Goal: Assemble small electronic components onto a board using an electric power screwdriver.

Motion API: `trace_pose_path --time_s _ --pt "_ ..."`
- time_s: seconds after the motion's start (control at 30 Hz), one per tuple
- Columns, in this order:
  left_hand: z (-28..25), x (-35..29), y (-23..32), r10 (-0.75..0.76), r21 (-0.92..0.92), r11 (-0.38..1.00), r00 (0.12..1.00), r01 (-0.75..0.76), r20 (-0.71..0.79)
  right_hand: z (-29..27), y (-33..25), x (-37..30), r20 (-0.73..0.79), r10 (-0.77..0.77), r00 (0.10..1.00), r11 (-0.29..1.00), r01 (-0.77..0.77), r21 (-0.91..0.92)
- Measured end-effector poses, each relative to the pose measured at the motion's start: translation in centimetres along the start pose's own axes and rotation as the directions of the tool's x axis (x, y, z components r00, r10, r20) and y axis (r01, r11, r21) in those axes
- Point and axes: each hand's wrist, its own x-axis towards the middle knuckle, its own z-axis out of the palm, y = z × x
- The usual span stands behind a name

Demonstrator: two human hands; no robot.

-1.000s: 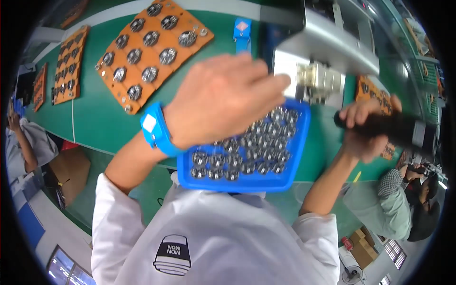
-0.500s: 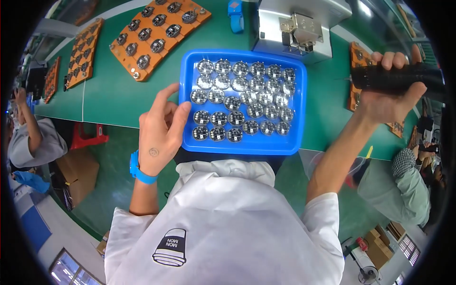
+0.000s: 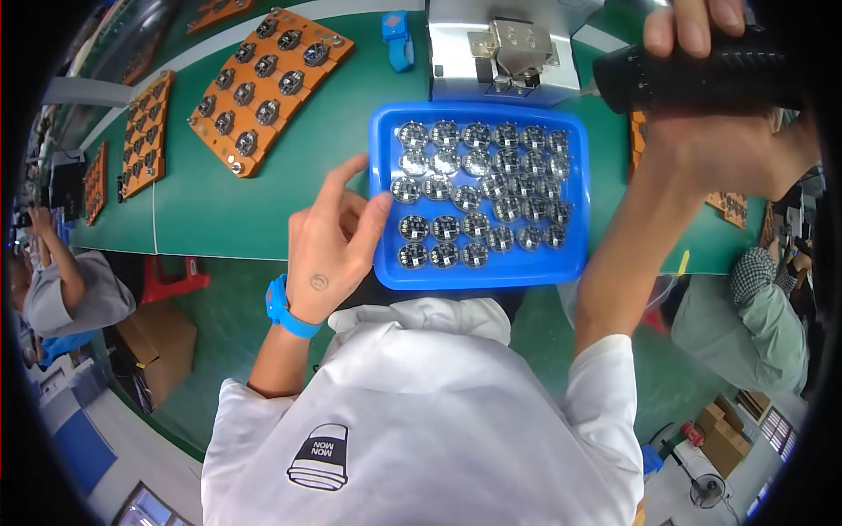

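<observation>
A black electric screwdriver [image 3: 719,74] lies crosswise in my right hand [image 3: 693,31]; fingers wrap over its top and the thumb side is blurred. Its thin tip points left, close to the front of a silver metal box machine [image 3: 452,83]. My left hand [image 3: 333,241] is at the left rim of a blue plastic tray [image 3: 481,279], index finger and thumb apart against the edge, other fingers loosely curled. Inside the tray sit rows of small round circuit boards in clear round cases [image 3: 445,228].
Orange fixture boards [image 3: 303,96] holding round parts lie on the green table [image 3: 219,206], at left and, partly hidden by my arm, at right. A blue wrist strap [image 3: 397,44] lies left of the machine. Other people [image 3: 74,285] sit on both sides. A red stool [image 3: 175,279] stands below.
My left hand and the blue tray have shifted right relative to the table. My right hand has carried the screwdriver up and left toward the machine. The whole view has turned slightly.
</observation>
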Motion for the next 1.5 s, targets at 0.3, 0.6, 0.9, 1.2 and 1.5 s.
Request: trace_pose_path --time_s 0.3,0.6,0.9,1.2,1.5 --pt "-0.2 0.7 0.1 0.793 0.204 0.555 0.587 -0.806 0.163 4.2 2.9 -0.5 0.004 0.043 0.999 0.999 -0.043 0.008" --pt "-2.1 6.7 -0.6 0.755 0.002 0.641 0.632 -0.767 0.173 2.2 3.3 -0.2 0.005 0.072 0.997 0.997 -0.072 -0.006" --pt "-1.5 8.9 -1.6 0.722 -0.242 0.685 0.686 -0.687 0.095 3.4 3.6 -0.8 0.026 0.105 0.994 0.994 -0.106 0.026" --pt "-1.8 8.7 -1.3 0.748 -0.171 0.661 0.626 -0.73 0.221 6.8 3.5 -1.9 0.055 0.124 0.991 0.991 -0.127 0.048" --pt "-1.5 8.8 -0.7 0.735 -0.144 0.647 0.564 -0.748 0.376 8.3 3.7 -1.3 0.071 0.125 0.99 0.992 -0.127 0.026"
